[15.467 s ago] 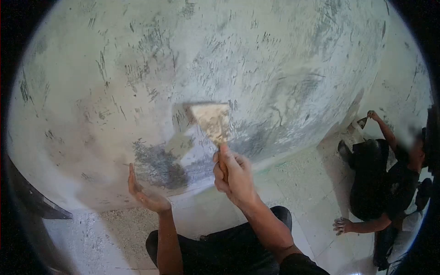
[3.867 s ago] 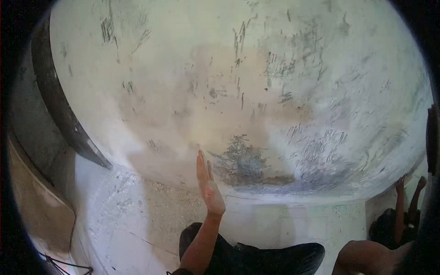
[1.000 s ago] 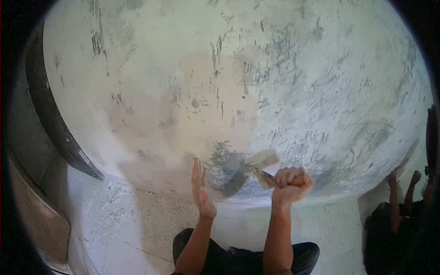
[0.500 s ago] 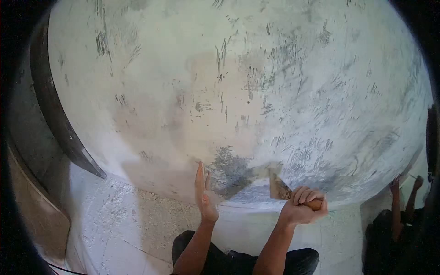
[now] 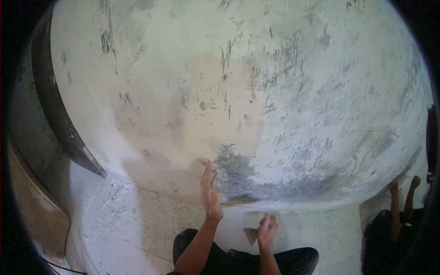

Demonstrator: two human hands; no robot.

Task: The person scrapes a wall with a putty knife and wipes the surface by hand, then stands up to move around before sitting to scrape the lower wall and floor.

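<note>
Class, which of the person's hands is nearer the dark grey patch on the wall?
Left. The left hand lies just left of the patch; the right hand, holding a scraper, is lower, below it.

Scratched, patchy white wall (image 5: 183,91) above a speckled, dusty floor (image 5: 133,220).

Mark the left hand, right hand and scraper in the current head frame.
left hand (image 5: 210,195): head view, on the edge of the open palm.
right hand (image 5: 267,228): head view, on the back of the hand.
scraper (image 5: 250,235): head view, on the blade beside the fingers.
</note>
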